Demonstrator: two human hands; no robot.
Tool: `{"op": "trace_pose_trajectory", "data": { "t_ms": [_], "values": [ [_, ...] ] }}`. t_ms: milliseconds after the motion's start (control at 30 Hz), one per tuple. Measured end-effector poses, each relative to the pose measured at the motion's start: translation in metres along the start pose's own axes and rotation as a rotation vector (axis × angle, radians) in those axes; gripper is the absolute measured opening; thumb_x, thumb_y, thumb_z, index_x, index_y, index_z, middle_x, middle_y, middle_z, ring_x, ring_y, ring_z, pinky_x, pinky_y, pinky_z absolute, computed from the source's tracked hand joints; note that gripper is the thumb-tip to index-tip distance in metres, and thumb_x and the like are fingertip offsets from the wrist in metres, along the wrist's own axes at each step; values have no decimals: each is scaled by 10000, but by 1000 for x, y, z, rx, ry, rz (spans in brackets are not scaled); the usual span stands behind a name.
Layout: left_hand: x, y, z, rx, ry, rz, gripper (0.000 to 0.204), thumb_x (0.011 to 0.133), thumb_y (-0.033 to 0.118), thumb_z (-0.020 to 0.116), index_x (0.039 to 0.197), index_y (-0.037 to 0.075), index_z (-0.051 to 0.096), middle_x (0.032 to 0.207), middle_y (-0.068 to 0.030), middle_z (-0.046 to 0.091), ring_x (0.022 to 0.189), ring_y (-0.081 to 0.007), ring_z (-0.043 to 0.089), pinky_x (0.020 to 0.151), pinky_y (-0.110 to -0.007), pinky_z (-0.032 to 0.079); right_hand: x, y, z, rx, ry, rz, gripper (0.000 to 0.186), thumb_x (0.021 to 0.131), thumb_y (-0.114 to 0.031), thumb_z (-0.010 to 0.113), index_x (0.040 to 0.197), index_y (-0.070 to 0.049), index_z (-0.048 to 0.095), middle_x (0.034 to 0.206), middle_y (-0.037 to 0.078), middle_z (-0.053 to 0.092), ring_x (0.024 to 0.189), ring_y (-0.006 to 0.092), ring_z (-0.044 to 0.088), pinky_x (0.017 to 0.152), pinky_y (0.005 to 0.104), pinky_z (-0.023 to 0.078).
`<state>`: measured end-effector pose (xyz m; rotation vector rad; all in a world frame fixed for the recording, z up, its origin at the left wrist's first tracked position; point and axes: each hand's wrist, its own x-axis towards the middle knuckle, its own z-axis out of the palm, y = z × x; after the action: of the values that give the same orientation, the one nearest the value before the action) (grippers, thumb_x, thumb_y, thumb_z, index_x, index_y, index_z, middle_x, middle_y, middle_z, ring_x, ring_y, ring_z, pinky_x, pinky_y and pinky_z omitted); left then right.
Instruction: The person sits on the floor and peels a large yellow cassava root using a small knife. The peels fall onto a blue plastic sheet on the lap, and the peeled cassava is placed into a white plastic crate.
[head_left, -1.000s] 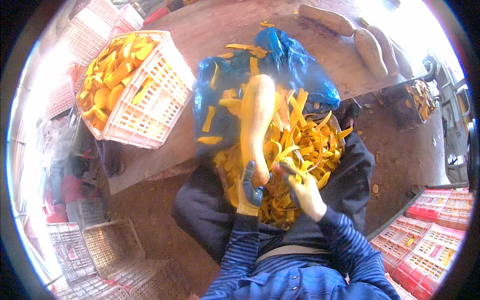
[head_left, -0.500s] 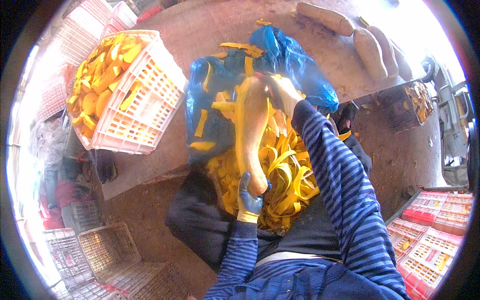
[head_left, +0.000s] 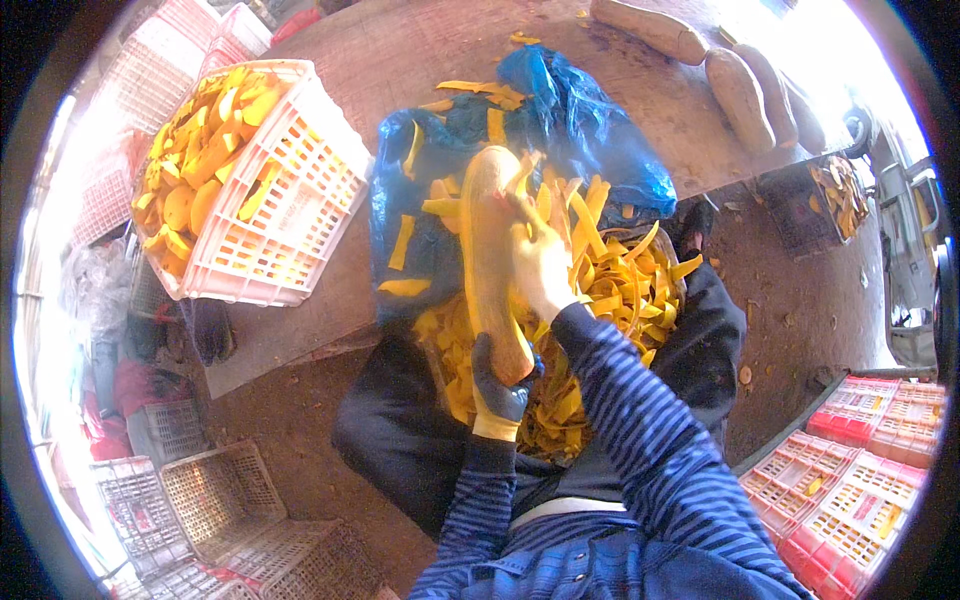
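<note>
A long butternut-type squash (head_left: 488, 235) stands tilted between my hands, its far end pointing away from me. My left hand (head_left: 500, 392), in a blue-coated glove, is closed around its near end. My right hand (head_left: 540, 262) is at the squash's right side, about midway along. Its fingers are curled and slightly blurred; a thin dark tool seems to be in them, but its kind does not show. Beneath both hands, curled yellow peel strips (head_left: 625, 285) heap up between my knees. Part of that heap is hidden by my right forearm.
A blue plastic sheet (head_left: 600, 130) with loose peel lies on the board ahead. A pink crate (head_left: 290, 215) of orange pieces stands left. Several whole squashes (head_left: 738, 100) lie far right. Crates (head_left: 850, 480) flank me at right, others (head_left: 220, 495) at lower left.
My right hand has come down along the squash toward me, from its far end to about its middle. The squash has turned slightly in my left hand, which stays at the near end.
</note>
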<state>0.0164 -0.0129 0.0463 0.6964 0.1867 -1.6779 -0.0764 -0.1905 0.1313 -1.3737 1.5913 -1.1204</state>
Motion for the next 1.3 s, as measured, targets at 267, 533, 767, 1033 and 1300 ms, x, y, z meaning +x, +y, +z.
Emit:
{"op": "trace_pose_trajectory", "data": {
  "t_ms": [267,533,767,1033,1300],
  "values": [
    [16,0,-17,-74,-223,46,629,1054,515,492,1513,84,481,1491,-85,567,1364,-273,510,1175,-441,378,-85,-6,-7,-71,-146,45,434,992,-207,570,1423,-212,627,844,279,689,748,407,709,701,485,547],
    [22,5,-15,-871,-426,-306,638,1031,523,529,1480,72,494,1367,-137,614,1262,-319,576,1134,-476,436,-159,-2,-54,-128,-462,129,415,1007,-177,540,1402,-100,644,971,241,739,834,310,734,789,369,547],
    [3,14,16,62,-2,88,618,948,541,701,1342,75,607,1183,-105,691,1076,-267,679,934,-449,581,-216,7,-120,-131,-521,362,417,994,-75,534,1394,-24,642,1292,167,719,1222,187,632,1122,338,434],
    [-3,-14,16,139,49,27,563,955,488,707,1354,108,592,1246,-79,664,1103,-268,668,903,-468,590,0,-15,-73,523,-184,123,387,1037,-174,555,1386,-33,647,1022,-20,691,705,42,509,625,208,403],
    [2,-13,9,172,68,78,573,957,499,682,1346,85,602,1253,-87,675,1125,-270,659,949,-458,563,139,-3,-19,257,-340,178,350,987,-133,635,1333,-132,689,838,-27,620,584,87,517,507,267,422]
  ]
}}
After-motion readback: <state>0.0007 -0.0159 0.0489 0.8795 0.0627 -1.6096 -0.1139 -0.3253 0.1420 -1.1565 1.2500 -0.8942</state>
